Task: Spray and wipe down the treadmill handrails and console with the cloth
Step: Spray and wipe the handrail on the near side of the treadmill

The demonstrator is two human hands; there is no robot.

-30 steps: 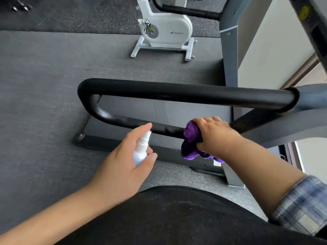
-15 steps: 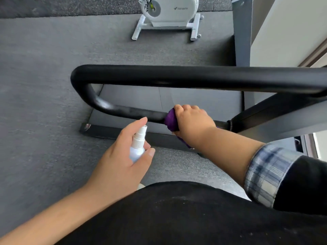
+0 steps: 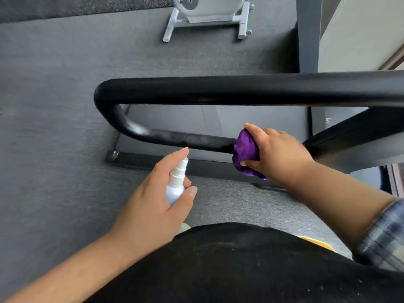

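Right hand (image 3: pixel 282 153) slid purple cloth (image 3: pixel 246 149) along handrail (image 3: pixel 196 142)

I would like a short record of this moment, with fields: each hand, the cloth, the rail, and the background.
left hand: grips white spray bottle, index finger over the nozzle, aimed toward the rail
right hand: holds purple cloth wrapped against the lower bar
handrail: black, U-shaped; lower bar shows a dull smeared patch left of the cloth
background: white exercise bike base on grey floor
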